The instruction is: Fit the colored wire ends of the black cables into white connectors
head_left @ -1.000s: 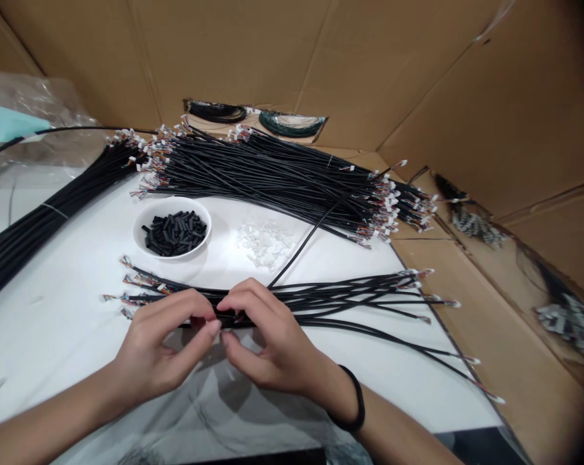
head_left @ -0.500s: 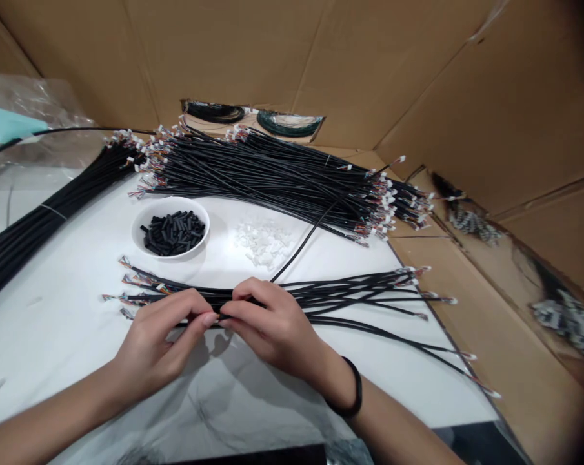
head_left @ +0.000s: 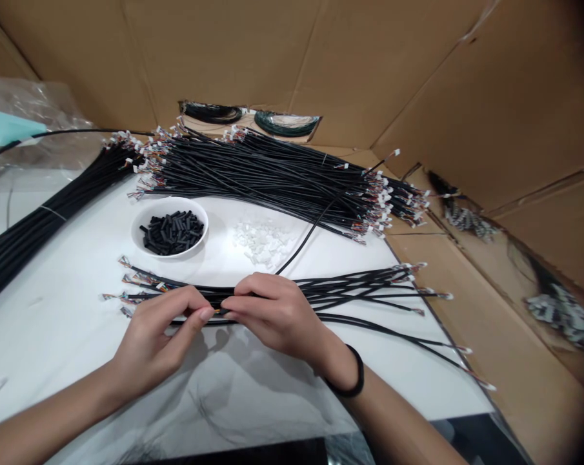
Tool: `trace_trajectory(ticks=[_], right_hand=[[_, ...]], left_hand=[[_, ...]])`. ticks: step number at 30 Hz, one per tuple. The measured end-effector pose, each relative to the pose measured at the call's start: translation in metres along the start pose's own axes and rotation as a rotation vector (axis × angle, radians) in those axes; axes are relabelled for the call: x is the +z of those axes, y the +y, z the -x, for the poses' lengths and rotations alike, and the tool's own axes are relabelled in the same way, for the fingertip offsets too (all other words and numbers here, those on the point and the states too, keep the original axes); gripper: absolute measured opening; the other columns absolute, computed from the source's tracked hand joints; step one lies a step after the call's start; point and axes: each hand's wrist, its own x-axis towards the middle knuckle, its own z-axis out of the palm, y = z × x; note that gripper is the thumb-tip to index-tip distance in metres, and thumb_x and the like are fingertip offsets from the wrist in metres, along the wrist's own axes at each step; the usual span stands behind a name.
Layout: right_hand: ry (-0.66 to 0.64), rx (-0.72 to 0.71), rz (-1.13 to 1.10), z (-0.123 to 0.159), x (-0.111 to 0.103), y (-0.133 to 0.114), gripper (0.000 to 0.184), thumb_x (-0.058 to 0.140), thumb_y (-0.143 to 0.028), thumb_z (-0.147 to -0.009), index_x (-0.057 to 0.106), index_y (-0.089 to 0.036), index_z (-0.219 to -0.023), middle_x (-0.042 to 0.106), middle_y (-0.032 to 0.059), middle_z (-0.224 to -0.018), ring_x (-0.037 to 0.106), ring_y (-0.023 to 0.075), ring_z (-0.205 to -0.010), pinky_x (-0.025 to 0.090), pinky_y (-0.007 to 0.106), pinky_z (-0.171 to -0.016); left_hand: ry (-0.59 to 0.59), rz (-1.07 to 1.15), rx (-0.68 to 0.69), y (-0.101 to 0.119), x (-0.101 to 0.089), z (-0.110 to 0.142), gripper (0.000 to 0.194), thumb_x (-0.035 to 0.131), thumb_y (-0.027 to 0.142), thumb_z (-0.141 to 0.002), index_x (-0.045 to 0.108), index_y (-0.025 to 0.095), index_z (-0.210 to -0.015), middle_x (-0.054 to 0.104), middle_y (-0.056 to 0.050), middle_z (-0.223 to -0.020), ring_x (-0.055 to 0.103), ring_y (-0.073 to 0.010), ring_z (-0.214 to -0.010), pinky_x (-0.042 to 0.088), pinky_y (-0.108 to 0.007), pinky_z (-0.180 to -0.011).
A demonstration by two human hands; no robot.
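Note:
My left hand [head_left: 159,336] is closed in a pinch on the thin coloured wires [head_left: 217,311] at one end of a black cable. My right hand [head_left: 282,316] grips that cable just beside the wires, fingertips close to those of the left. A black cable [head_left: 299,248] curves up from behind my right hand towards the far pile; it looks like the held one, but the join is hidden. Under and behind both hands lies a loose row of black cables [head_left: 359,294], with bare coloured wire ends at left and white-tipped ends at right.
A white bowl [head_left: 135,226] holds short black tubes [head_left: 175,232]. Small white plastic pieces [head_left: 262,242] lie scattered beside it. Behind is a large cable pile [head_left: 253,171]; a tied cable bundle [head_left: 44,210] lies left. Cardboard walls [head_left: 233,58] enclose the table's back and right.
My fingertips have drawn slightly apart, showing more of the coloured wires between them. The right hand has shifted a little to the right. The view has moved slightly.

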Motion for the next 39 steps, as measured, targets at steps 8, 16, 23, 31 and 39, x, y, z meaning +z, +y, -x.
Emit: trace_trajectory(ticks=[8,16,23,31,39], right_hand=[[0.029,0.003,-0.022,0.001,0.003,0.001,0.011,0.06,-0.017,-0.095,0.07,-0.016,-0.089,0.072,0.0056,-0.082,0.062,0.0157,-0.07,0.05,0.027,-0.062],[-0.028,0.163,-0.009,0.003,-0.003,0.009,0.002,0.065,-0.019,-0.087,0.064,-0.017,-0.087,0.07,0.006,-0.078,0.061,0.0194,-0.071,0.048,0.033,-0.067],[-0.029,0.122,-0.015,0.005,-0.002,0.014,0.01,0.061,-0.014,-0.091,0.066,-0.019,-0.084,0.072,0.0044,-0.075,0.061,0.0183,-0.068,0.045,0.032,-0.066],[-0.033,0.149,-0.017,0.005,-0.001,0.01,0.006,0.061,-0.015,-0.092,0.066,-0.017,-0.089,0.072,0.0049,-0.077,0.062,0.0185,-0.07,0.046,0.032,-0.069],[-0.005,0.161,-0.003,0.006,0.002,0.007,0.014,0.061,-0.013,-0.09,0.058,-0.019,-0.078,0.064,0.0019,-0.069,0.055,0.0171,-0.064,0.042,0.03,-0.065]], left_hand=[[0.005,0.014,-0.016,-0.001,0.002,0.002,0.019,0.053,0.014,-0.094,0.058,0.018,-0.076,0.06,0.005,-0.066,0.056,-0.0068,-0.058,0.043,-0.015,-0.057],[0.018,0.042,-0.132,-0.002,0.003,0.005,0.02,0.054,0.02,-0.095,0.058,0.019,-0.076,0.058,0.005,-0.065,0.053,-0.0071,-0.058,0.041,-0.016,-0.056],[0.059,-0.007,0.0,-0.004,0.005,0.005,0.013,0.064,0.016,-0.087,0.061,0.018,-0.099,0.065,0.002,-0.079,0.061,-0.0086,-0.063,0.051,-0.016,-0.061],[0.09,-0.043,0.148,-0.008,0.007,0.001,0.006,0.065,0.012,-0.089,0.067,0.017,-0.092,0.072,-0.003,-0.08,0.069,-0.0147,-0.07,0.056,-0.021,-0.063],[0.079,-0.067,0.162,-0.009,0.006,0.001,0.003,0.066,0.012,-0.089,0.068,0.014,-0.09,0.073,-0.004,-0.079,0.069,-0.0133,-0.068,0.056,-0.019,-0.063]])
